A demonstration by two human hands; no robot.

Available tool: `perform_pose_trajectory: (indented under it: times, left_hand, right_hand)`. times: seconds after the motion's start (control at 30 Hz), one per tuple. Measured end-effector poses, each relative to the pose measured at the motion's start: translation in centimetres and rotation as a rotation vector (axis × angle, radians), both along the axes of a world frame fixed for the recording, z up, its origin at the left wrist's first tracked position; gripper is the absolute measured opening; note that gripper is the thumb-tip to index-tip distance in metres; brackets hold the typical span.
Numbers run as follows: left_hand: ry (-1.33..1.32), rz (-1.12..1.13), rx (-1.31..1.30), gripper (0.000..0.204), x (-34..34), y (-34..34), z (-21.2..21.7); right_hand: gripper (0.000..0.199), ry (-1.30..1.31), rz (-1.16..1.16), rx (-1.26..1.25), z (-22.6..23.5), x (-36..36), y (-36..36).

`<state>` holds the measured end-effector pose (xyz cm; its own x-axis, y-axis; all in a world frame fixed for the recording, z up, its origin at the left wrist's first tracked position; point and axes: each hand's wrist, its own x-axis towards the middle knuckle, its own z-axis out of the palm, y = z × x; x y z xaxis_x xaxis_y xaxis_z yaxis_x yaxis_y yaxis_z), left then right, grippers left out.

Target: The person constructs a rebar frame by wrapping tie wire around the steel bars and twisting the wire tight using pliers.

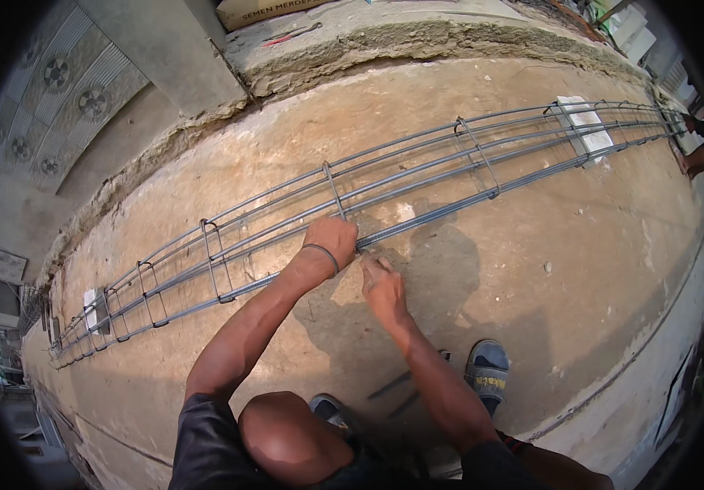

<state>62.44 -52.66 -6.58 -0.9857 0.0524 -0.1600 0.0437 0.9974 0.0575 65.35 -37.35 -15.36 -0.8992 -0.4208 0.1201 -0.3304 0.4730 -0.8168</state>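
A long cage of steel reinforcing bars [441,210] with square wire stirrups [334,189] runs across the floor from lower left to upper right. My left hand [334,239] is closed around the near side of the cage, where a stirrup meets the lower bars. It hides that joint. Just below and to its right, my right hand [384,286] has its fingers bent together close to the near bar. Whatever those fingers hold is too small or hidden to make out.
White blocks [587,129] lie under the cage toward each end. Another person's hand [685,163] is at the far right end. A rough raised ledge [417,39] runs behind, with a bag [266,12] and a red-handled tool [290,35]. My sandalled foot [488,371] stands nearby.
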Motion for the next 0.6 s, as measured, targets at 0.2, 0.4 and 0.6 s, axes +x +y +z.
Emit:
perform_pose_trajectory:
  times: [0.2, 0.4, 0.6]
  left_hand:
    - [0.240, 0.590, 0.594, 0.013, 4.6, 2.0, -3.3]
    - [0.710, 0.503, 0.562, 0.013, 7.3, 4.7, -9.2]
    - [0.555, 0.713, 0.873, 0.016, 6.8, 5.1, -10.0]
  right_hand:
    - [0.025, 0.007, -0.085, -0.071, 0.7, 0.6, -0.7]
    - [0.019, -0.568, -0.122, -0.215, 2.6, -1.0, 1.4]
    - [0.018, -0.462, -0.034, -0.344, 2.1, 0.7, 0.9]
